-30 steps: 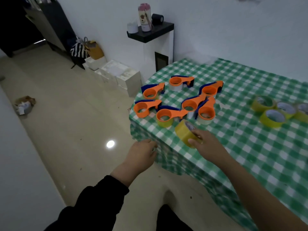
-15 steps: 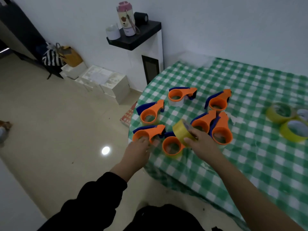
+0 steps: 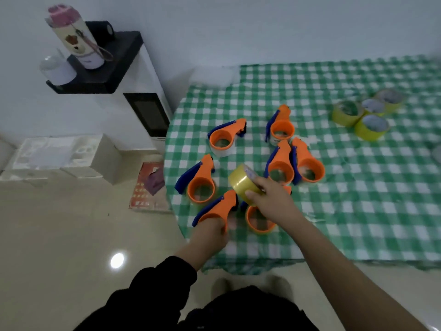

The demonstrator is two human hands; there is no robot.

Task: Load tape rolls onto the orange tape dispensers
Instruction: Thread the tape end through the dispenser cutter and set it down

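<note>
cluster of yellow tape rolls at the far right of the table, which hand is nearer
Right. The right hand, holding a yellow tape roll, is nearer the cluster of yellow tape rolls; the left hand sits farther left.

Plastic on cloth, under your fingers
Your right fingers (image 3: 256, 181) grip a glossy yellow tape roll (image 3: 241, 181); beside them, smooth orange plastic dispensers (image 3: 281, 163) on matt checked cloth (image 3: 358, 199).

1. No lettering can be read anywhere from here.
2. The bottle (image 3: 76, 37) on the shelf (image 3: 107, 68) carries a small brown picture, no legible words.
3. The red sheet (image 3: 146, 187) on the floor shows rows of print, too blurred to read.
</note>
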